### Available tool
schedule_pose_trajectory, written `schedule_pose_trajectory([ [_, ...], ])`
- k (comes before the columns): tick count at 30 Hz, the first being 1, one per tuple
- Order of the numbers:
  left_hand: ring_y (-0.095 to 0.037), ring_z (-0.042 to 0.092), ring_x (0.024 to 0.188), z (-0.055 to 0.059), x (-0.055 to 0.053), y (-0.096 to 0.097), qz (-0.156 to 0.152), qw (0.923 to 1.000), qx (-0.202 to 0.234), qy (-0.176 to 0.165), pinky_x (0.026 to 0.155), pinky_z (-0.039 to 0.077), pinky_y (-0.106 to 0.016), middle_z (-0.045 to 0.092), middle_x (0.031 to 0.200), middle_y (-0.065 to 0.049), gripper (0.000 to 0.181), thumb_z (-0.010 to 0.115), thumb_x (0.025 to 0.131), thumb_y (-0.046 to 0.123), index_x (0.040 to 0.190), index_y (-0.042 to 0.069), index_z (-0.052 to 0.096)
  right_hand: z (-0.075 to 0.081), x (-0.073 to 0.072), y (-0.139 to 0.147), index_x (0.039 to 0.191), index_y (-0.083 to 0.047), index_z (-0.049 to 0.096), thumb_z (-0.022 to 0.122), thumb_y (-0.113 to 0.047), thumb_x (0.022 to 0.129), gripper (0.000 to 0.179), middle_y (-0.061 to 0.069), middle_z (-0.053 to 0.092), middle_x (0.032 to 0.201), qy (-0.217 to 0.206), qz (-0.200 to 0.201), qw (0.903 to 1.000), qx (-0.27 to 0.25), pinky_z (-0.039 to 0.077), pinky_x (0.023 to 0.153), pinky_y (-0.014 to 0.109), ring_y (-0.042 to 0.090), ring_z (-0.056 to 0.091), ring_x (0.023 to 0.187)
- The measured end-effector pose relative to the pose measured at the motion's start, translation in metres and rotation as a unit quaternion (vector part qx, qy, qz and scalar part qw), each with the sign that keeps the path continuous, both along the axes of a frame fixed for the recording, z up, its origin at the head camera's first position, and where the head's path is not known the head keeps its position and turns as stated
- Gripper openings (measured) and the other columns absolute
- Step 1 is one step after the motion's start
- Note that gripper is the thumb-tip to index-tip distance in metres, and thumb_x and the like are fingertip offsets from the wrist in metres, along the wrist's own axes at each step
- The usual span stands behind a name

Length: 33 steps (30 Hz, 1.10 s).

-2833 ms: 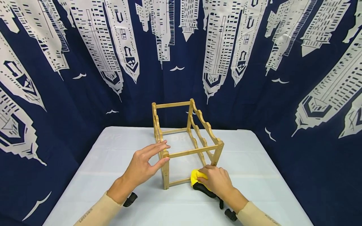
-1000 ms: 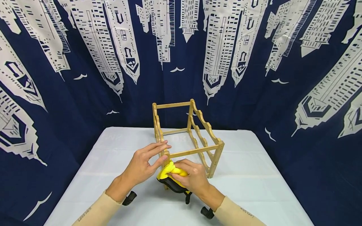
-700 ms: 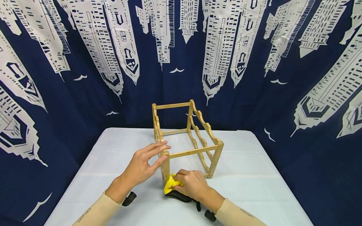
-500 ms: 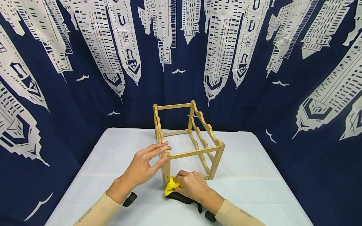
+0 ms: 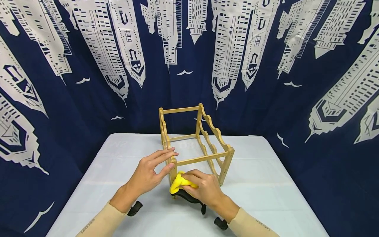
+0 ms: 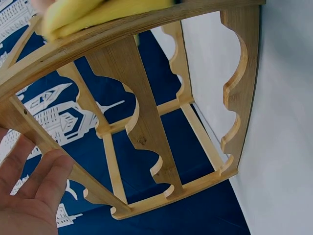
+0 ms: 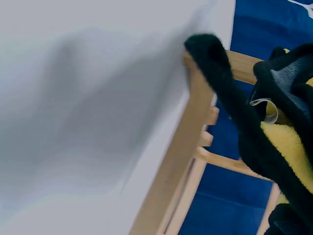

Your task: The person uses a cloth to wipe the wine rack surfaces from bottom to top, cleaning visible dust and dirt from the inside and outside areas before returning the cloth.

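Observation:
A light wooden rack (image 5: pixel 202 159) with scalloped slats stands on the table in the head view. My left hand (image 5: pixel 148 172) rests at its near left top corner, fingers extended over the rail and thumb by the post. Bunched in my right hand (image 5: pixel 207 188) is a yellow cloth (image 5: pixel 178 183) with black edging, pressed against the near left post. At the top of the left wrist view, the cloth (image 6: pixel 102 14) covers part of a rack bar. In the right wrist view its dark trim (image 7: pixel 234 107) hangs in front of the rack (image 7: pixel 168 181); the right fingers are hidden there.
The rack stands on a white-covered table (image 5: pixel 251 204). Behind and beside it hangs a dark blue curtain (image 5: pixel 183 92) with white building prints. Small black devices, one (image 5: pixel 135 208) near the left wrist and another (image 5: pixel 220 223) near the right, show at the cuffs.
My right hand has carried the cloth from the near right post to the near left post, down towards its foot, then back up a little. The left hand and rack stay in place.

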<state>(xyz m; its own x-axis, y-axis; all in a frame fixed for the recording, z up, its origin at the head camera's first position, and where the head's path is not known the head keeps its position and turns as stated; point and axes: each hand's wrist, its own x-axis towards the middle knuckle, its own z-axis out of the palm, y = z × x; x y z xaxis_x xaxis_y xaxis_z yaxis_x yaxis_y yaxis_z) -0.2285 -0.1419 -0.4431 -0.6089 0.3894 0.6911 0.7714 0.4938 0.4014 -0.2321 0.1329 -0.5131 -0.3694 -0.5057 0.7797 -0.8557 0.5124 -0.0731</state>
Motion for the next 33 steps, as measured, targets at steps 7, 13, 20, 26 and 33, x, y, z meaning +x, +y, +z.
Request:
schedule_pose_trajectory([
  [7,-0.027,0.077,0.144,-0.003,-0.001,0.001,-0.004,1.0,0.004,0.002,0.115,0.068,-0.053,0.077,0.157,-0.001,0.042,0.081,0.11,0.015,0.151,0.022,0.078,0.032,0.002,0.014,0.125,-0.01,0.089,0.092,-0.031,0.104,0.03,0.005,0.087,0.11,0.087,0.049,0.995,-0.013,0.072,0.077,0.026,0.018,0.088,0.086],
  [13,-0.028,0.078,0.143,-0.004,0.0,0.0,-0.004,1.0,0.007,0.004,0.114,0.068,-0.054,0.077,0.157,-0.001,0.041,0.08,0.11,0.014,0.151,0.022,0.079,0.068,0.004,0.024,0.125,-0.005,0.088,0.08,-0.038,0.114,0.036,0.009,0.087,0.104,0.197,0.092,0.9756,-0.032,0.072,0.07,0.029,0.02,0.085,0.077],
  [20,-0.029,0.076,0.145,-0.005,0.002,-0.003,0.0,1.0,0.006,-0.001,0.117,0.066,-0.055,0.077,0.158,-0.002,0.041,0.079,0.111,0.013,0.152,0.02,0.078,0.1,0.008,0.019,0.129,-0.01,0.088,0.083,-0.036,0.111,0.032,0.009,0.088,0.111,0.194,0.051,0.9793,-0.024,0.072,0.071,0.032,0.022,0.087,0.082],
  [26,-0.031,0.077,0.144,-0.004,0.005,-0.004,0.0,0.9999,0.002,-0.01,0.115,0.067,-0.054,0.076,0.158,-0.005,0.042,0.077,0.112,0.012,0.153,0.017,0.077,0.109,0.004,0.002,0.126,-0.018,0.09,0.104,-0.042,0.084,0.05,-0.003,0.087,0.117,0.097,-0.023,0.993,0.063,0.071,0.076,0.025,0.015,0.088,0.088],
  [33,-0.028,0.076,0.145,-0.002,0.004,-0.003,0.002,0.9998,0.0,-0.02,0.117,0.066,-0.052,0.075,0.16,0.0,0.042,0.078,0.112,0.014,0.154,0.021,0.076,0.117,0.004,0.002,0.115,-0.02,0.093,0.109,-0.043,0.078,0.047,-0.007,0.089,0.109,0.067,-0.061,0.9933,0.072,0.068,0.068,0.023,0.012,0.087,0.084],
])
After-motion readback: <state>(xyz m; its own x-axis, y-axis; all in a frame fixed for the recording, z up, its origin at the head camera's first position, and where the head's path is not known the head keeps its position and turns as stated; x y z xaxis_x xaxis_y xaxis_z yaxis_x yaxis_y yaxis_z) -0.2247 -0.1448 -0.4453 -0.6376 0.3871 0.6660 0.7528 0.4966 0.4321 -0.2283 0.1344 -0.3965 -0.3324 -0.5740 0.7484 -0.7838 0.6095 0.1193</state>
